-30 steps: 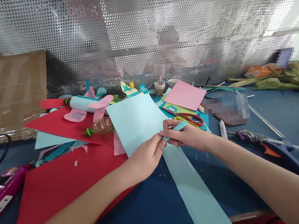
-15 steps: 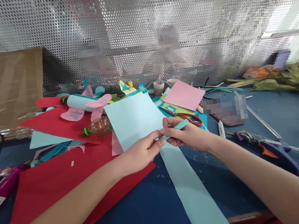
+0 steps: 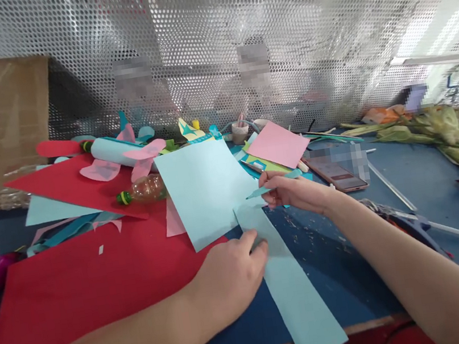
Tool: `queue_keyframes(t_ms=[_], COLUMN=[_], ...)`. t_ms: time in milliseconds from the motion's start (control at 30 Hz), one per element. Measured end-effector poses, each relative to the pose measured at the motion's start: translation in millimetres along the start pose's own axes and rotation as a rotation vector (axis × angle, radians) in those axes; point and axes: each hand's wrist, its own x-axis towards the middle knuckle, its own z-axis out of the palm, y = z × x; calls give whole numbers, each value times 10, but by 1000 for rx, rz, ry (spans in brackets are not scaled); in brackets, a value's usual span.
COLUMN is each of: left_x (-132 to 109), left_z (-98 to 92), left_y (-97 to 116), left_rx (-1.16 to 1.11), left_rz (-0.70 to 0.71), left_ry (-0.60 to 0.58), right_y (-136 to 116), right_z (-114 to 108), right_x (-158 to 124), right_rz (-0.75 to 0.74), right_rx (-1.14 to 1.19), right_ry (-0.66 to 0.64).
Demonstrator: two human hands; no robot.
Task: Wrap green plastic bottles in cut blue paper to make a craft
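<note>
My right hand (image 3: 290, 189) is closed on a small folded piece of light blue paper (image 3: 257, 192), whose pointed end sticks out left of the fingertips. Below it, my left hand (image 3: 237, 265) rests by the left edge of a long light blue paper strip (image 3: 297, 294). Its thumb and forefinger are curved over the strip with a shadowed gap between them; the other fingers are hidden beneath. Behind both hands lies a larger light blue sheet (image 3: 201, 187). The strip runs toward me and past the table's front edge.
Red paper (image 3: 79, 292) covers the left side, with a plastic bottle (image 3: 148, 189) and pink paper petals (image 3: 147, 152) behind. A pink sheet (image 3: 278, 144) and a phone (image 3: 339, 173) lie beyond my right hand. A glue gun (image 3: 410, 225) and corn husks (image 3: 442, 126) are farther right.
My hands have parted. The left came down and toward me to the strip, letting go of the small paper piece. The right moved slightly up and right, keeping that piece. The view shifted slightly.
</note>
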Motion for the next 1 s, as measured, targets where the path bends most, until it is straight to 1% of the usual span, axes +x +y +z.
queue_keyframes(t_ms=[100,200,267,367,467,633,833,1000], left_x=[-5,-8,-15,-22,-14,8,12,24], left_z=[25,-1,-28,-56,-55,-9,-10,-24], left_y=[39,47,60,87,103,104,103,106], left_rx=[43,58,66,78,73,94,73,62], left_rz=[32,50,21,-64,-66,-85,-122,-117], left_ry=[2,-19,-35,-49,-90,-125,-94,-151], right_y=[77,163,216,277,315,337,321,339], right_z=[116,214,254,274,264,252,265,259], right_x=[-2,-40,-76,-114,-119,-104,-95,-88], right_rz=[-46,-112,-148,-197,-234,-221,-190,-190], right_rx=[-21,-91,-155,-211,-243,-273,-295,-293], right_ry=[49,121,161,238,298,271,227,204])
